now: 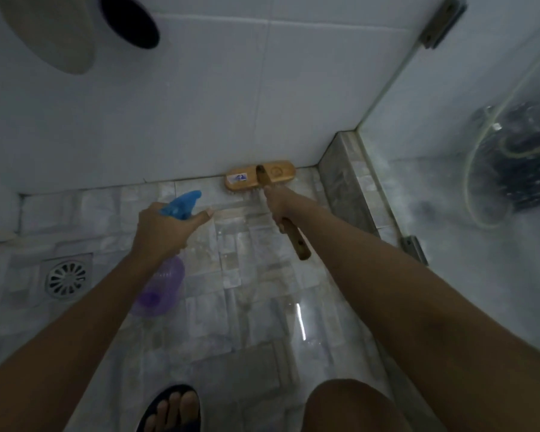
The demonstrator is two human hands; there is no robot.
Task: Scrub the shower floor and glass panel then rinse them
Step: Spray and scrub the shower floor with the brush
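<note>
We scrub the far edge of the shower floor [256, 275] with the brush [260, 177]

Our wooden brush sits bristles-down on the wet marble tiles, its head tight against the base of the white wall [200, 104], near the corner where the low stone curb [343, 176] carries the glass panel [468, 188]. Our right hand [278, 202] is clenched around the handle partway along, the butt end sticking out behind; the brush looks stiff and light, and a hold nearer the head would press harder. Our left hand [166, 226] is wrapped round the neck of a spray bottle [162, 288], blue trigger up, purple body hanging below. The floor shines wet and likely slippery; the drain [66, 279] lies to the left
</note>
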